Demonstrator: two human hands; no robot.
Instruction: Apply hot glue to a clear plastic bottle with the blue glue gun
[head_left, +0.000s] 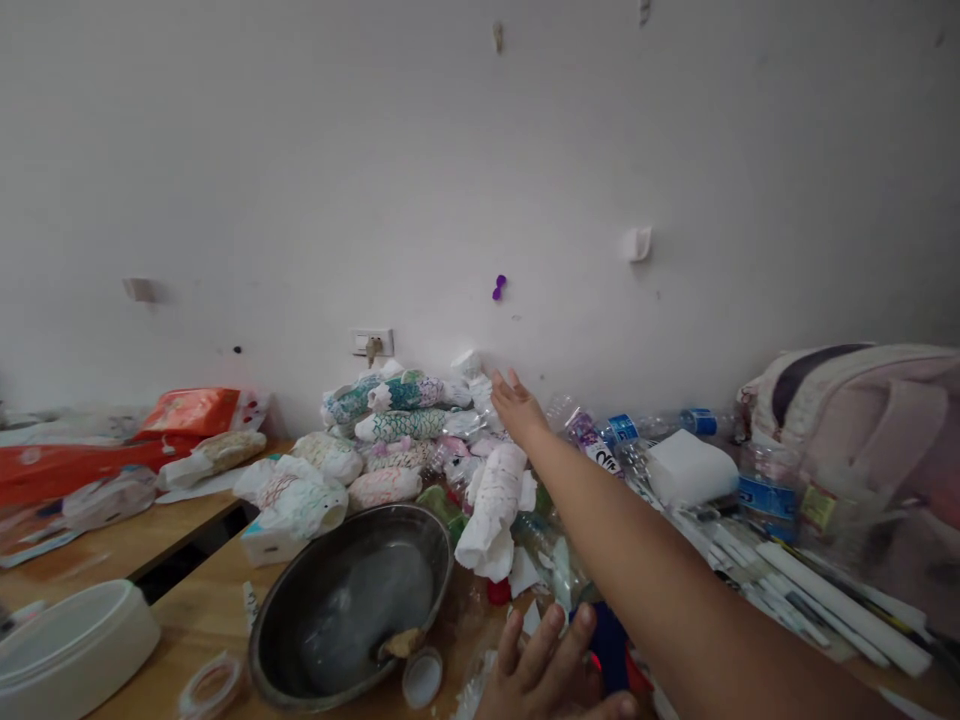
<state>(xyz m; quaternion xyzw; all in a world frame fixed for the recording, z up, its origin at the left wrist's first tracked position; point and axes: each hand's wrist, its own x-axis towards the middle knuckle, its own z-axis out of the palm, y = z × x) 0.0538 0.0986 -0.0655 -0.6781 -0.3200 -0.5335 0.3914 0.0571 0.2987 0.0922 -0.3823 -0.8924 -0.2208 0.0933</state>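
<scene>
My right hand (517, 408) reaches out over a pile of fish-shaped crafts against the wall. Its fingers are stretched out, close to a pale wrapped piece (468, 365) at the top of the pile; whether they touch it I cannot tell. Below that wrist lies a white paper-wrapped fish craft (495, 510). Other crafts there bear drawn scales, such as a green-scaled fish (401, 425) and a pink one (386, 487). At the bottom edge my left hand (544, 665) has its fingers spread and appears to hold nothing.
A dark metal basin (262, 640) with cloudy liquid stands in front of the pile. Left are a white plastic tub (82, 655) and an orange packet (199, 412). Right are plastic bottles (769, 490), a paper roll (690, 468), many pens (795, 600) and a pale backpack (847, 410).
</scene>
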